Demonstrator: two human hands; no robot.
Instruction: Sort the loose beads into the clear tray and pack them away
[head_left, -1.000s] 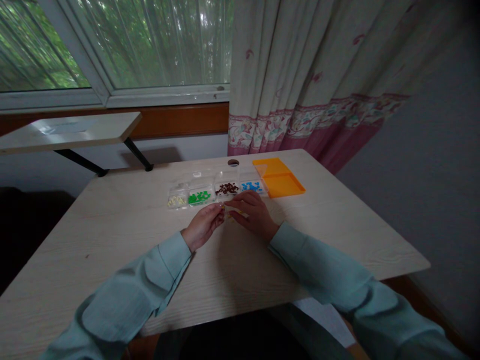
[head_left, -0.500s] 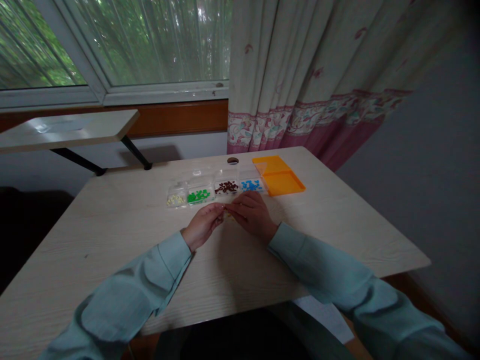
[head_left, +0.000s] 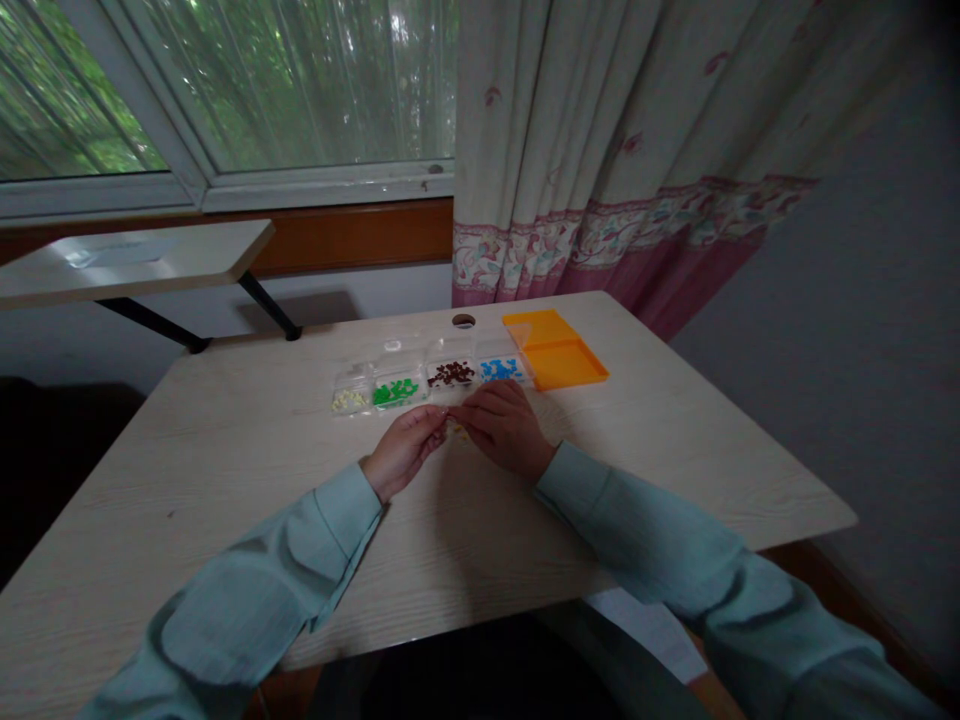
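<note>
At the bottom edge, a white sheet was partly hidden by the table and the right sleeve; both sleeves ran out of frame at the lower corners.

In the middle of the frame, the left hand had thumb and fingers drawn together, and the right hand bent its fingers in to meet them. Whether either pinched anything could not be told. Pale yellowish bits showed just below the meeting fingertips, mostly covered and too small to make out.

Beyond, around the centre, stood a row of clear boxes holding, left to right, cream pieces, green pieces, dark brown-red pieces and blue pieces. The right hand hid part of the blue ones' near edge. An orange case lay right of centre, beside the row's end.
</note>
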